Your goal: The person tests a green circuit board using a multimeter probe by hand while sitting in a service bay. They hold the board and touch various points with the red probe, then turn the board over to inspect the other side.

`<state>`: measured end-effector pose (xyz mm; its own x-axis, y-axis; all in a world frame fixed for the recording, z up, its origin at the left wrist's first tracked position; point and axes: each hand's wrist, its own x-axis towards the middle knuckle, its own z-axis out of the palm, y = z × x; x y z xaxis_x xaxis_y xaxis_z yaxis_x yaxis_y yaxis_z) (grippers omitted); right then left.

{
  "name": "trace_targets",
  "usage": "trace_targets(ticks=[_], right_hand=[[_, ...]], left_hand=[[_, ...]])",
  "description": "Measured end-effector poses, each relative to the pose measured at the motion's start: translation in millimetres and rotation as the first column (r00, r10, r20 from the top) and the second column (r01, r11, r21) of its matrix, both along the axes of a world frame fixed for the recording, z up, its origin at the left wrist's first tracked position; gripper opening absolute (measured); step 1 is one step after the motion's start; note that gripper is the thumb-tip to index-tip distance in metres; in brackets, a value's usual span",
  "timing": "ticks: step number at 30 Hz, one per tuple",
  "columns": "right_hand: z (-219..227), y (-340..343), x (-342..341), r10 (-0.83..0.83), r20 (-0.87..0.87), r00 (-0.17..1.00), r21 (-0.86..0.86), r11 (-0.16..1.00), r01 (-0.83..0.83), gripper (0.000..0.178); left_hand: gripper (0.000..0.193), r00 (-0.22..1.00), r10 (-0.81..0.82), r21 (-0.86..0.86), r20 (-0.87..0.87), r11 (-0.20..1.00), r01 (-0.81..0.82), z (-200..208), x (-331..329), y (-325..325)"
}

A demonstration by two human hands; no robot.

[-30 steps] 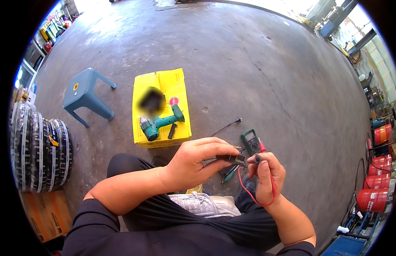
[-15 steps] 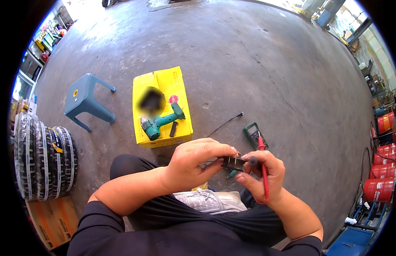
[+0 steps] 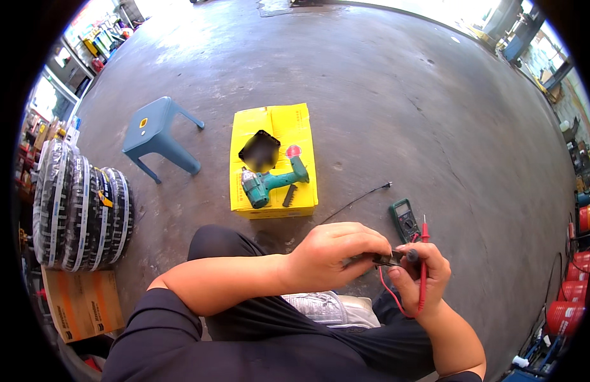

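Closed at the fingertips, my left hand (image 3: 336, 254) grips a small dark block-like part (image 3: 387, 259), mostly covered by the fingers. My right hand (image 3: 427, 270) is closed against the part's other side. A red multimeter probe (image 3: 423, 280) runs through its fingers, metal tip upward, with a red lead looping below. Also between those fingers is a dark round-ended piece (image 3: 412, 255); its kind is unclear. Just beyond the right hand, a green-rimmed multimeter (image 3: 404, 219) lies on the floor.
A yellow carton (image 3: 276, 121) ahead bears a green cordless power tool (image 3: 269, 184), a black comb-like strip (image 3: 290, 195) and a blurred dark piece (image 3: 261, 151). Left are a blue stool (image 3: 156, 130) and wrapped tires (image 3: 78, 210). A black cord (image 3: 358, 198) lies on the floor.
Both hands have shifted right in view, still holding the dark part and red probe. The part is turned and more covered by my fingers. The whole background has shifted with the head's movement.
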<state>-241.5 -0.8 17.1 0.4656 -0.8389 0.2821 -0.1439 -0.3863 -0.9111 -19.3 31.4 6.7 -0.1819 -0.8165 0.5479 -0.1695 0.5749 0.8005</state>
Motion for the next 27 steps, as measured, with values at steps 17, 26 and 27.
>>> trace_targets(ticks=[17,26,27], right_hand=[[1.2,-0.8,5.2,0.007,-0.014,1.000,-0.041,0.999,-0.008,0.029],[-5.0,-2.6,3.8,-0.019,-0.044,0.999,0.004,1.000,0.019,0.024],[-6.0,-3.4,3.4,-0.013,-0.045,0.999,0.006,1.000,0.013,0.025]], left_hand=[[0.030,1.000,0.013,0.013,-0.027,1.000,-0.013,1.7,-1.9,0.2],[0.030,0.998,0.035,0.127,0.059,0.991,-0.043,-1.6,-1.6,-1.3],[0.030,0.998,0.030,0.123,0.060,0.992,-0.037,-1.5,-2.0,-2.4]])
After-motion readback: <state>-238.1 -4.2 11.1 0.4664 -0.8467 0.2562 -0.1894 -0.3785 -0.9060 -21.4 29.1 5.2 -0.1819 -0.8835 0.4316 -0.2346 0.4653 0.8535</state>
